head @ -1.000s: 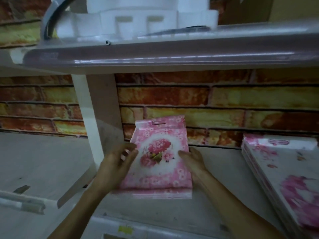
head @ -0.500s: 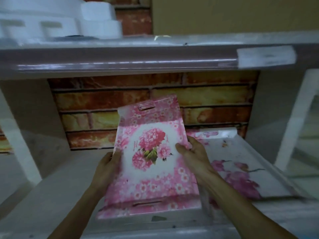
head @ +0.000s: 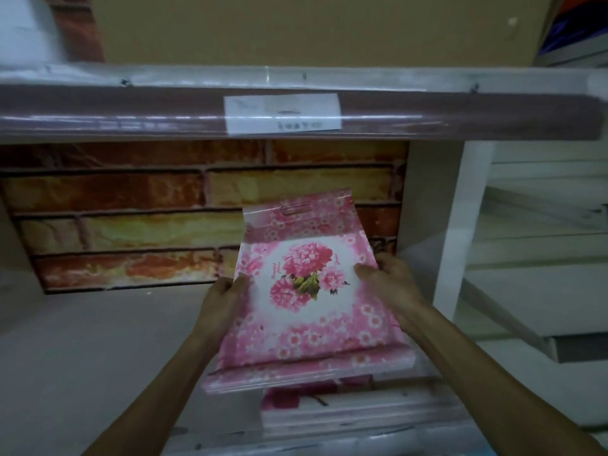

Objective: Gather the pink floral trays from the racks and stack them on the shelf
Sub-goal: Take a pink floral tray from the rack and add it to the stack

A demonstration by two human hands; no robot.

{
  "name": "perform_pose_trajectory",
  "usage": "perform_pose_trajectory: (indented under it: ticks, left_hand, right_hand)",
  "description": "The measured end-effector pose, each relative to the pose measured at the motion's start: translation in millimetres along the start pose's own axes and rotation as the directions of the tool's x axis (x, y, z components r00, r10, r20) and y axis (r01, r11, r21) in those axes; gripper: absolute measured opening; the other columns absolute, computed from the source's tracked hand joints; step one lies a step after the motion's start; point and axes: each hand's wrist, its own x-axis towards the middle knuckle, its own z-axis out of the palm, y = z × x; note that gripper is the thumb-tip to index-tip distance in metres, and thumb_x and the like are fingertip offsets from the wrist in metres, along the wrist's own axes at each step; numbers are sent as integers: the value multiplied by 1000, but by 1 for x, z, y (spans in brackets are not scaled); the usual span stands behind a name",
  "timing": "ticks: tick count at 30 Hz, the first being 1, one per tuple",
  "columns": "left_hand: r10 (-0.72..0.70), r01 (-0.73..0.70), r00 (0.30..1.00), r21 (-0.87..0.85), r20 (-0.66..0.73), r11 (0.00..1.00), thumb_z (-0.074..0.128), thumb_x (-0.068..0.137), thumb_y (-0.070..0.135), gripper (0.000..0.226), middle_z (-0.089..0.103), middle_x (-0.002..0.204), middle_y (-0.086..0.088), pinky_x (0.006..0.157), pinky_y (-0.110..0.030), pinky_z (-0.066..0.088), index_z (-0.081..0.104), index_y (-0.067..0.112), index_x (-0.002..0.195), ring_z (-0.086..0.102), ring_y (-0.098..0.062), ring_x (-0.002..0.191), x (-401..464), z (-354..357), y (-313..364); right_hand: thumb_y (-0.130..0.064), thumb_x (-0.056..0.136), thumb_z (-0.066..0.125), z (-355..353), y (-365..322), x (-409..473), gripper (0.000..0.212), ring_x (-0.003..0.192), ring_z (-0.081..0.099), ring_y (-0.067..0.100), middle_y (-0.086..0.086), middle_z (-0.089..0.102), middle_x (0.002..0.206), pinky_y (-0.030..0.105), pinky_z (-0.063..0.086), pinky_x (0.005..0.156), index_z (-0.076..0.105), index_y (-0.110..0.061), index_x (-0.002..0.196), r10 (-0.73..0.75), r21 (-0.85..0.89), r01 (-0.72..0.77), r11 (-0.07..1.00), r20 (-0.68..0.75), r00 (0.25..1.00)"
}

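Pink trays [head: 306,291] now over white stack [head: 345,413]; both hands gripping.

Pink trays [head: 306,291] now over white stack [head: 355,413]

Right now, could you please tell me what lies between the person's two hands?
The pink floral trays, gripped at their side edges by the left hand and right hand, in the head view.

Counting two hands [head: 227,301] [head: 391,287], one pink tray stack [head: 306,291], another tray pile [head: 345,409] lying beneath that stack, one label [head: 283,113].
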Motion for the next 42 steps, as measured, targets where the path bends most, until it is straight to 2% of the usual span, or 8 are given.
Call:
perform_pose_trajectory:
  ticks: [4, 7, 14, 17, 22, 29, 36, 42]
  left_hand:
    - [-8, 8, 1000, 68, -14, 998, 57, 93, 37, 35, 64, 70, -5, 60, -29, 44, 63, 6, 77, 59, -22, 64, 4, 33, 0]
    - [22, -15, 999, 246, -27, 969, 57, 93, 37, 42, 60, 59, -3, 53, -27, 37, 56, 13, 59, 56, -18, 57, 3, 49, 3]
    - [19, -60, 997, 571, 77, 818, 47, 97, 41, 41, 63, 85, -13, 62, -28, 37, 55, 4, 82, 60, -28, 79, 7, 69, -1]
    - [15, -62, 997, 628, 81, 775, 48, 97, 39, 36, 67, 95, -16, 66, -27, 40, 56, 5, 87, 64, -32, 90, 8, 71, -3]
    - [20, -84, 995, 681, 100, 727, 51, 95, 37, 41, 71, 97, -20, 70, -31, 49, 63, -1, 93, 67, -33, 91, 14, 70, -7]
    - [-3, -102, 990, 732, 140, 674, 53, 93, 36, 35, 60, 75, -9, 57, -23, 39, 57, 7, 72, 61, -26, 70, 14, 64, -5]
    - [-35, -47, 994, 697, 103, 716, 62, 88, 37, 44, 53, 51, 3, 40, -15, 35, 52, 12, 53, 52, -7, 46, 14, 61, 2]
    - [-1, -41, 997, 546, 76, 837, 73, 82, 30, 36, 68, 47, -3, 50, -16, 53, 74, 6, 56, 66, -11, 43, 5, 49, 2]
  right_hand:
    - [-11, 88, 62, -29, 19, 23, 11, 85, 71, 38, 21, 73, 97, 48, 58, 77, 71, -5, 92, -1, -84, 0, 996, -11, 1000]
    - [-16, 89, 62, -43, 36, 40, 14, 72, 70, 27, 13, 74, 85, 34, 57, 66, 73, -7, 89, -10, -186, 7, 982, -19, 1000]
    - [-19, 94, 56, -49, 76, 53, 30, 63, 67, 29, 16, 71, 74, 29, 50, 53, 70, 5, 83, 28, -324, -30, 946, -13, 1000]
    - [-22, 95, 56, -48, 88, 58, 33, 52, 57, 16, 6, 61, 63, 22, 42, 45, 63, -1, 70, 30, -418, -35, 908, -19, 999]
    - [-26, 95, 56, -42, 100, 60, 35, 47, 52, 9, 0, 57, 58, 18, 36, 41, 60, -8, 66, 28, -501, -43, 865, -37, 999]
    - [-29, 91, 64, -41, 108, 59, 38, 49, 61, 14, 7, 70, 62, 19, 44, 44, 72, 0, 67, -5, -516, -31, 856, -68, 998]
    - [-29, 91, 64, -40, 111, 59, 38, 47, 54, 8, 2, 62, 58, 18, 38, 43, 65, -7, 60, -24, -554, -9, 832, -52, 998]
    - [-22, 91, 64, -40, 110, 56, 46, 42, 50, 4, -7, 52, 46, 7, 32, 35, 55, -17, 47, -39, -496, -3, 869, -74, 996]
